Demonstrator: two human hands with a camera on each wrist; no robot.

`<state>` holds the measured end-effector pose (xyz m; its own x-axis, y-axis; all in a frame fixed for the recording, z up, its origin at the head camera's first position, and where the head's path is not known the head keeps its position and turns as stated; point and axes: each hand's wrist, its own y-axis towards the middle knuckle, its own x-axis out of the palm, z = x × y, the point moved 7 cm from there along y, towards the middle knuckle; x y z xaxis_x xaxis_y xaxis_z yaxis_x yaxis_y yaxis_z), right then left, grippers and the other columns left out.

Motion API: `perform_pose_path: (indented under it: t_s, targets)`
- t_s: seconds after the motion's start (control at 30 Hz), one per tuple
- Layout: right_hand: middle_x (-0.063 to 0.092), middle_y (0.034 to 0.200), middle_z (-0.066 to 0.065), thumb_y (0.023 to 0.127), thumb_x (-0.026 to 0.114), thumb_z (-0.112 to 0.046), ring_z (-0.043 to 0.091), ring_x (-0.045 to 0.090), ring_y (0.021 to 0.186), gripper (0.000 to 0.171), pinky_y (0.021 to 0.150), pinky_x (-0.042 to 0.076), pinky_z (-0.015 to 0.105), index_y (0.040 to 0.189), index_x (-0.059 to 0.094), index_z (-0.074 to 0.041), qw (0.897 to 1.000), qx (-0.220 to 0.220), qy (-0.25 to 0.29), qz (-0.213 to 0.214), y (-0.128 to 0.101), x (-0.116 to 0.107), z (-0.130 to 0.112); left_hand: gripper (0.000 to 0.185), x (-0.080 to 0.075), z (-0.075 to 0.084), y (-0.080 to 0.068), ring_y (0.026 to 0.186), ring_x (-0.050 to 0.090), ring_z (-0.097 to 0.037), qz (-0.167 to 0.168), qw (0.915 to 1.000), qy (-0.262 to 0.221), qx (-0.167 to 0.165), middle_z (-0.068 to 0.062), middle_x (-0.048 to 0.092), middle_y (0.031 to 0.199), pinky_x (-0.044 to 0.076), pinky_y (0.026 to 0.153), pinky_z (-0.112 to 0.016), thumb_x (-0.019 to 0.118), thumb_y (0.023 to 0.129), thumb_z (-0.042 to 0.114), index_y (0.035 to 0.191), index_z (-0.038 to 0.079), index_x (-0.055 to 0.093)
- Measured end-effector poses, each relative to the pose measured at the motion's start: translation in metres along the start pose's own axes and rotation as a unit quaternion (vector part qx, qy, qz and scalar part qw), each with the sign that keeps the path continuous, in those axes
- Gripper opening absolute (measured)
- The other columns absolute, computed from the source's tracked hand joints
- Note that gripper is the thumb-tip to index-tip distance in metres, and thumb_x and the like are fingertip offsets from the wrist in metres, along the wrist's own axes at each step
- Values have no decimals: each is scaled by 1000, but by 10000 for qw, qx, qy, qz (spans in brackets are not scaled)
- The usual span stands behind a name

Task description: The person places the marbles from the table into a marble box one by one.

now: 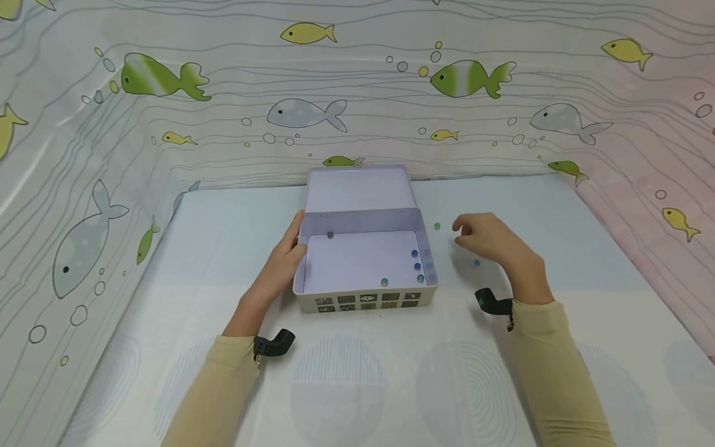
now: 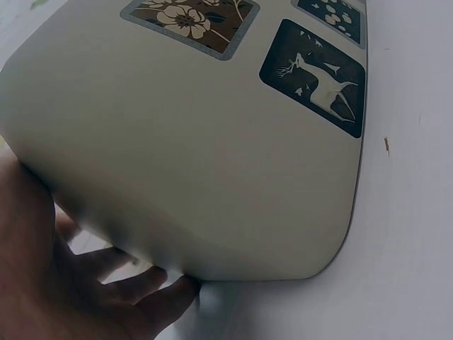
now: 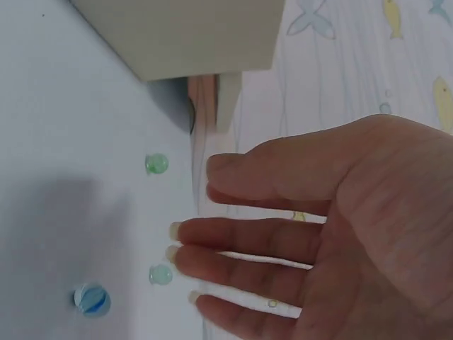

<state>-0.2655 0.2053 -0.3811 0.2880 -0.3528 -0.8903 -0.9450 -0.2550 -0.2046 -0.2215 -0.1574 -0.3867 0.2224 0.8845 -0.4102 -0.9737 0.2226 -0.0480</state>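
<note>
Open tin box (image 1: 365, 298), table centre: steadied at 9 o'clock, left hand (image 1: 282, 264) flat against wall. Right hand (image 1: 486, 239) at 3 o'clock, fingers loose, empty. Nearest loose marble (image 1: 437, 226): best pinched fingertip-first, box kept braced.

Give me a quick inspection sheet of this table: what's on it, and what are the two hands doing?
Surface: pale tablecloth with faint ring prints.
Job's things: open tin box, lid up, five marbles inside; loose marbles lie right of it.
Clutter: nothing seen.
Hands: left hand rests on the box's left wall; right hand hovers open above the loose marbles, holding nothing.
Cables: nothing seen.
Surroundings: fish-print curtain on three sides.
</note>
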Motion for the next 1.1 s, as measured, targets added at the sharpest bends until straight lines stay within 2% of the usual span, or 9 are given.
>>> perform_pose_path:
  t_s: [0.13,0.33,0.43,0.57,0.93,1.1]
  targets:
    - [63,119,23,93,57,-19,34,60,100,37,82,52,48,126,63,-4,9992,226,-69,-332,-1,6,11,71,-1,0,-1,157,6,-28,7,10000,-1,-29,-1,-1,169,11,126,-52,32,99,9,161,21,-1]
    - [63,122,25,92,56,-16,33,58,98,32,78,51,46,118,66,-1,9961,470,-373,-648,-4,11,21,72,-2,0,-2,157,6,-28,15,10000,24,-51,-1,0,169,11,126,-52,33,99,9,161,21,-1]
    - [64,116,22,90,56,-13,32,56,93,24,73,50,43,107,68,-1,9948,504,-491,-740,-6,12,23,72,-2,0,-2,157,6,-28,19,10000,26,-25,-1,-1,169,11,126,-52,33,99,9,161,21,-1]
    - [64,99,16,85,56,-6,28,54,84,14,66,46,36,93,68,-4,9945,444,-515,-791,-7,13,23,71,-2,0,-1,157,6,-27,21,10000,8,20,-1,0,169,11,126,-52,32,99,9,161,20,-1]
    - [57,81,9,81,50,1,23,49,74,17,59,39,32,82,65,-6,9945,307,-580,-819,-4,18,22,71,0,0,0,157,6,-26,-18,10000,-29,15,-1,0,169,12,126,-51,33,100,9,161,21,-1]
    - [52,76,6,83,48,0,22,47,71,16,58,36,31,77,60,-8,9942,283,-601,-850,-4,18,20,71,-1,0,-1,157,6,-26,-27,10000,-44,-14,0,0,169,12,126,-51,33,100,10,161,22,-1]
